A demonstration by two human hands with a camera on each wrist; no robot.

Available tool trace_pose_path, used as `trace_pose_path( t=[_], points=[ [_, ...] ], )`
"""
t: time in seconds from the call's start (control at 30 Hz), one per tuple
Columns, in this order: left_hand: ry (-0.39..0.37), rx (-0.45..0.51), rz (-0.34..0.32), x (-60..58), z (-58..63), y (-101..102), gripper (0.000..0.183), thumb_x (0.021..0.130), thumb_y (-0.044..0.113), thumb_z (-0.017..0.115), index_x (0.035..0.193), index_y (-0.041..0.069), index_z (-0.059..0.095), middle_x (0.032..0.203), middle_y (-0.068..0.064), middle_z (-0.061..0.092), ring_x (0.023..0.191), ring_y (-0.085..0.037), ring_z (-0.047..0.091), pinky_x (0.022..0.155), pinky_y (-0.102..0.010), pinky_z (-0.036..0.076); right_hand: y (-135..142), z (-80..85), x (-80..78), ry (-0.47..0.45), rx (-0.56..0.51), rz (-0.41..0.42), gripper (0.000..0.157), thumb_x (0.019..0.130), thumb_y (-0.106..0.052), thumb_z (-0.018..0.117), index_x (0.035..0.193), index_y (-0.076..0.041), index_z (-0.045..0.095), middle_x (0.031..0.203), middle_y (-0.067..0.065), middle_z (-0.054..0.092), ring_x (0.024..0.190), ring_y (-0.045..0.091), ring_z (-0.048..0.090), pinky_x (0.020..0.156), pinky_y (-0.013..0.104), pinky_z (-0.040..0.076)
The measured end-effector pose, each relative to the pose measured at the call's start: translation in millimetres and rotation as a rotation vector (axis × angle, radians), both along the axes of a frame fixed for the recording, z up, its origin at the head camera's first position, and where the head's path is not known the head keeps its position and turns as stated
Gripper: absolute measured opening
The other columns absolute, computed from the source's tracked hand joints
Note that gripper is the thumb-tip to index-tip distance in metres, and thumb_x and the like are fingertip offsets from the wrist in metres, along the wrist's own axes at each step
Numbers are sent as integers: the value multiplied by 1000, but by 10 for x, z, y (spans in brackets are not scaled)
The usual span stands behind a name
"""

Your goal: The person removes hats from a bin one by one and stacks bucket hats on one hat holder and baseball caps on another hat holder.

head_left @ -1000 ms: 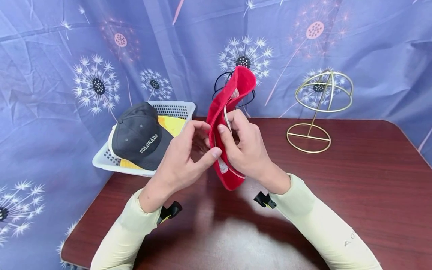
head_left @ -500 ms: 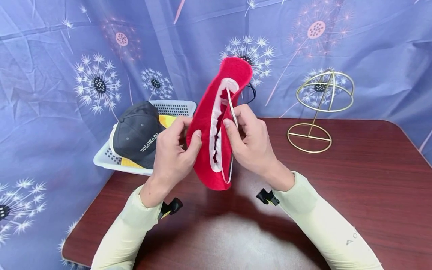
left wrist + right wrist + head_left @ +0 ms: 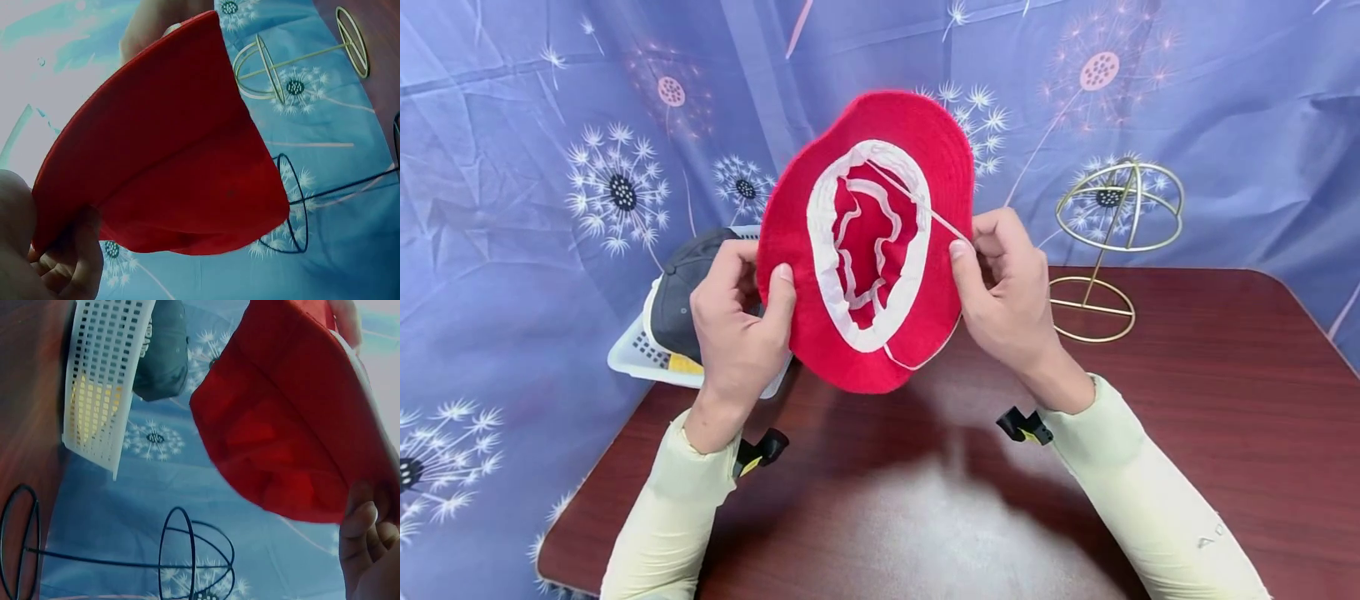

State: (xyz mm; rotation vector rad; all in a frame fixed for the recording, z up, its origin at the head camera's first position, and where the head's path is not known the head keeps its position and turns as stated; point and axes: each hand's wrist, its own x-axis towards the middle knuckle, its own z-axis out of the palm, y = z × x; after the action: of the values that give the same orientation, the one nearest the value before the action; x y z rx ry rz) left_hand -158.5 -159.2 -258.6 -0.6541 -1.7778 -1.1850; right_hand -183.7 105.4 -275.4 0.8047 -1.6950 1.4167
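A red bucket hat point(image 3: 880, 375) hangs in the air over the table, its inside facing the head camera. White sweatband trim point(image 3: 913, 283) rings the opening, and a thin white cord point(image 3: 943, 223) crosses the brim. My left hand point(image 3: 741, 312) pinches the left side of the brim, thumb on the inner face. On the opposite side my right hand point(image 3: 1011, 292) pinches the brim, its thumb beside the cord. Both wrist views show the hat's outer red crown point(image 3: 187, 194), with fingers point(image 3: 356, 528) curled behind the brim.
A white basket point(image 3: 632, 354) at the back left holds a dark cap point(image 3: 677, 304) and something yellow point(image 3: 685, 364). At the back right stands a gold wire hat stand point(image 3: 1097, 258). A black wire stand point(image 3: 119, 561), hidden behind the hat in the head view, shows in both wrist views.
The hat has gone from folded and edge-on to spread open, its inside now facing the head camera. Both hands have moved apart, each out to a side of the brim.
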Motion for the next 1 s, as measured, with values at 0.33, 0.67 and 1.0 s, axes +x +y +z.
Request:
trace_pose_path(
  t=[0.33, 0.67, 1.0],
  points=[
    [66, 64, 86, -102, 59, -140, 36, 96, 22, 66, 108, -13, 65, 94, -16, 71, 69, -12, 66, 66, -21, 56, 198, 61, -72, -71, -94, -78, 18, 100, -3, 62, 103, 14, 56, 70, 9, 66, 59, 10, 60, 57, 21, 49],
    [38, 109, 94, -188, 57, -220, 36, 96, 21, 68, 112, -12, 65, 100, -11, 74, 76, -16, 71, 71, -23, 59, 386, 80, -163, -114, -177, -70, 6, 100, -1, 61, 103, 4, 59, 71, 1, 67, 55, 10, 60, 51, 19, 48],
    [-48, 117, 31, -238, 48, -272, 29, 98, 16, 69, 118, -6, 68, 106, -8, 75, 77, -17, 73, 71, -24, 60, 495, 109, -195, -126, -185, -132, 4, 100, -1, 59, 103, -1, 61, 70, -3, 68, 54, 8, 62, 51, 17, 48]
  ],
)
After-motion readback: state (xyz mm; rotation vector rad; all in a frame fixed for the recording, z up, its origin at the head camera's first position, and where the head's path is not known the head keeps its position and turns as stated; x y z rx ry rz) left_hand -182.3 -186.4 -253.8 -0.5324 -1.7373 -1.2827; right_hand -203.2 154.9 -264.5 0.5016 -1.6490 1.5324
